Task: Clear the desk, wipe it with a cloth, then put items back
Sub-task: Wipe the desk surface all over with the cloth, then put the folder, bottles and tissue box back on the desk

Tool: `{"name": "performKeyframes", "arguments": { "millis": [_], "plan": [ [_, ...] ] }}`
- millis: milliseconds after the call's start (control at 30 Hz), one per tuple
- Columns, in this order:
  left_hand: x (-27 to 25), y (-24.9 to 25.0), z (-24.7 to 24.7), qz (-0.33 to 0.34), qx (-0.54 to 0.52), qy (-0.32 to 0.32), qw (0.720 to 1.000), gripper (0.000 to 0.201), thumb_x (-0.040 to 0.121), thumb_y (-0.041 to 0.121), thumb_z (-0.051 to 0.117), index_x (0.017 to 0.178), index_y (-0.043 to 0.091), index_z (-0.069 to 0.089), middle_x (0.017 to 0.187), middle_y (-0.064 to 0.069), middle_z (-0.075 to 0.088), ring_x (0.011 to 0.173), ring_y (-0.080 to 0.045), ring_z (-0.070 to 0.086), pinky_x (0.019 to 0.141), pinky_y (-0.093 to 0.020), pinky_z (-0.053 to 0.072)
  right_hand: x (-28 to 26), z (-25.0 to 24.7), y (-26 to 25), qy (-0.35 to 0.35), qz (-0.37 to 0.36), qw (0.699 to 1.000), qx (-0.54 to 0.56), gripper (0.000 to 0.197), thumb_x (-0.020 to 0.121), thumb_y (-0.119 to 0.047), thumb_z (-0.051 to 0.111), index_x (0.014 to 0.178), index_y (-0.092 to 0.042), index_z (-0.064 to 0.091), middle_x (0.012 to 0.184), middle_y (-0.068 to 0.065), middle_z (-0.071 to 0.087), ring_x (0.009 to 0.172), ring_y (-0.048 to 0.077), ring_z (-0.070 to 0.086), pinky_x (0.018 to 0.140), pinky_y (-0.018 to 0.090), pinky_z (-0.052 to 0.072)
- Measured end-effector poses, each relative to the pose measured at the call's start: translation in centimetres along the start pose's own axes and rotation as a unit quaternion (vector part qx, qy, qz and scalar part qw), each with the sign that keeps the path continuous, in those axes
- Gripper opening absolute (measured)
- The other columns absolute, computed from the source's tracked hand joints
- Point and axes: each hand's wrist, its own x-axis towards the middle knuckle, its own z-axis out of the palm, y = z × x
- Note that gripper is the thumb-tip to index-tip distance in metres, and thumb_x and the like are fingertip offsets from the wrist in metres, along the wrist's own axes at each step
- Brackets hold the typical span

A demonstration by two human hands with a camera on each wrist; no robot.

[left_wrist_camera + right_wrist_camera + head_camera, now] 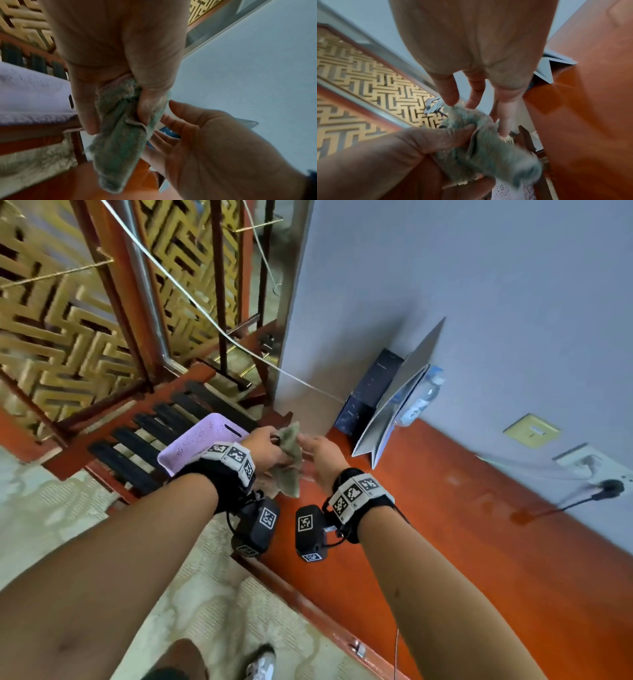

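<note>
A crumpled grey-green cloth (289, 463) hangs in the air over the near left end of the orange-red desk (462, 535). My left hand (272, 445) grips the cloth's upper part, thumb and fingers curled round it; the left wrist view shows the cloth (118, 142) drooping below that left hand (116, 119). My right hand (310, 446) is beside it, palm open and fingers straight. In the right wrist view the right hand's (476, 108) fingertips (452, 100) touch the top of the cloth (488, 151) without curling round it.
At the desk's far left end a half-open laptop (397, 402) stands on edge against the wall, with a dark box (368, 392) and a water bottle (423, 397) behind it. A lilac basket (195, 441) sits on a slatted chair to the left. Wall sockets (596, 470) with a plug are on the right.
</note>
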Motion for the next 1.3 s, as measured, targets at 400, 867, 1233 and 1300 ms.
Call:
{"name": "performKeyframes", "arguments": {
  "millis": [400,867,1233,1300],
  "plan": [
    [11.0,-8.0,-12.0,-0.093,0.029,0.089,0.991,0.054,0.061,0.026,0.080,0.100,0.014,0.045,0.093,-0.007,0.058,0.087,-0.027,0.060,0.079,-0.044,0.056,13.1,10.4,-0.9,0.003,-0.013,0.983,-0.184,0.018,0.086,-0.006,0.069,0.089,-0.022,0.062,0.090,0.002,0.066,0.090,0.030,0.070,0.075,0.042,0.060],
    [19.1,-10.5,-17.6,-0.151,0.154,0.033,0.976,0.032,0.089,0.019,0.059,0.110,-0.005,0.065,0.109,-0.027,0.064,0.105,-0.040,0.060,0.088,-0.043,0.049,21.9,12.9,0.4,0.084,0.081,0.962,-0.245,0.054,0.087,-0.026,0.066,0.138,-0.020,0.049,0.130,0.003,0.057,0.111,0.025,0.061,0.094,0.042,0.053],
    [14.5,7.8,-9.7,0.039,0.126,-0.055,0.990,0.017,0.089,0.012,0.053,0.088,0.002,0.066,0.081,-0.018,0.064,0.069,-0.028,0.060,0.064,-0.035,0.050,11.1,1.1,-10.6,0.156,-0.077,0.958,-0.227,0.013,0.082,-0.018,0.064,0.074,-0.028,0.063,0.085,0.002,0.069,0.093,0.026,0.070,0.086,0.039,0.056],
    [12.0,11.1,-7.5,0.093,0.144,-0.022,0.985,0.018,0.089,0.013,0.056,0.087,0.001,0.069,0.088,-0.019,0.070,0.077,-0.029,0.065,0.069,-0.035,0.054,6.9,-0.9,-11.4,0.139,-0.103,0.961,-0.217,0.010,0.080,-0.016,0.063,0.077,-0.025,0.066,0.077,0.000,0.067,0.081,0.025,0.070,0.076,0.039,0.057]
  ]
}}
